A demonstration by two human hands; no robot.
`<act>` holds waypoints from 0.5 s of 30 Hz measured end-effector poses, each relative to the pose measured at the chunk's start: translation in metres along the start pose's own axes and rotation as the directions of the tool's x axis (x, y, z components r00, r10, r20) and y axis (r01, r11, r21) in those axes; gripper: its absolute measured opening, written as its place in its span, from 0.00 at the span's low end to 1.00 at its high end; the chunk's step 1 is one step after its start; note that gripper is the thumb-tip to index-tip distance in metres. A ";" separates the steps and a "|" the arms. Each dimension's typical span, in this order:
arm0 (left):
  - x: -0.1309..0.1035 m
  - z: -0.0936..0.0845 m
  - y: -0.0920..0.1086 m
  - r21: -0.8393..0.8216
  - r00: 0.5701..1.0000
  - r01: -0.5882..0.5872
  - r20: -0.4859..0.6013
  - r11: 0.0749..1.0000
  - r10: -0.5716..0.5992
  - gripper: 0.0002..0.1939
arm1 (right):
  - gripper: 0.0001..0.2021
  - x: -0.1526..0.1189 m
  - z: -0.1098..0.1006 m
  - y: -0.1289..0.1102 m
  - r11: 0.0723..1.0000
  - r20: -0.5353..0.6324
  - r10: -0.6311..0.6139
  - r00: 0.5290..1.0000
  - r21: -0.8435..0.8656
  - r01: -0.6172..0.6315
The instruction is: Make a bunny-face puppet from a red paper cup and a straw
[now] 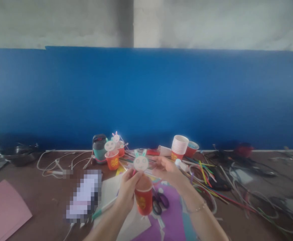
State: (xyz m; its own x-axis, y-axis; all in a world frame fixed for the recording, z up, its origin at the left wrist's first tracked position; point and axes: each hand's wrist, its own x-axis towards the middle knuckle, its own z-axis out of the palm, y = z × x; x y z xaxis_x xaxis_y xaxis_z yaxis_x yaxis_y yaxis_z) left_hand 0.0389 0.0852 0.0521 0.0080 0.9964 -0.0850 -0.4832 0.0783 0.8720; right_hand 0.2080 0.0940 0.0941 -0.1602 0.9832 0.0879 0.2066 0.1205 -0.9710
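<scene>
My left hand (pixel 128 187) is closed at the left rim of a red paper cup (pixel 143 200) with a yellow print. Its thumb and fingers meet just below a round white bunny face (pixel 140 163) with pale green ears, which stands above the cup's rim. To the right of the face, my right hand (pixel 167 169) has its fingers stretched out and apart, holding nothing I can see. Dark-handled scissors (pixel 161 202) lie right beside the cup, on purple paper (pixel 173 216). A white sheet (pixel 133 229) lies partly under the cup and my left forearm.
Two bunny-topped cups (pixel 112 161) stand at the back left beside a grey-green container (pixel 99 149). Stacked paper cups (pixel 180 145) are at the back right. Colourful pipe cleaners (pixel 206 174) and cables (pixel 239 187) spread rightward. A blurred phone-like device (pixel 84 194) and pink paper (pixel 6 211) lie left.
</scene>
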 end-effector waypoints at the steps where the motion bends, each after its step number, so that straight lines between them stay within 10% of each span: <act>1: 0.000 0.000 0.001 -0.010 1.000 0.000 -0.009 1.000 0.000 0.16 | 0.28 -0.002 -0.006 0.001 1.000 0.072 0.019 0.997 -0.001 -0.019; 5: 0.002 -0.002 0.002 -0.044 0.999 0.019 -0.045 0.999 -0.021 0.16 | 0.20 -0.009 -0.018 0.002 0.979 0.240 0.139 0.961 -0.180 -0.097; 9: 0.003 -0.001 0.004 -0.072 0.996 0.037 -0.076 0.997 -0.042 0.17 | 0.04 -0.008 -0.011 -0.001 0.945 0.119 0.168 0.979 -0.303 -0.125; 15: 0.005 0.001 0.005 -0.123 0.991 0.088 -0.093 0.989 -0.099 0.16 | 0.10 -0.003 -0.005 -0.004 0.963 0.060 0.190 0.980 -0.208 -0.174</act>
State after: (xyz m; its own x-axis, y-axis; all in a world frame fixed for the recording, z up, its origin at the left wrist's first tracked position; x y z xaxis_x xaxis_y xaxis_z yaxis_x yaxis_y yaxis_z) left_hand 0.0378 0.0904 0.0569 -0.0257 0.9761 -0.2159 -0.5846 0.1605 0.7953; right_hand 0.2124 0.0911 0.0987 -0.1761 0.9780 -0.1118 0.4275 -0.0263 -0.9036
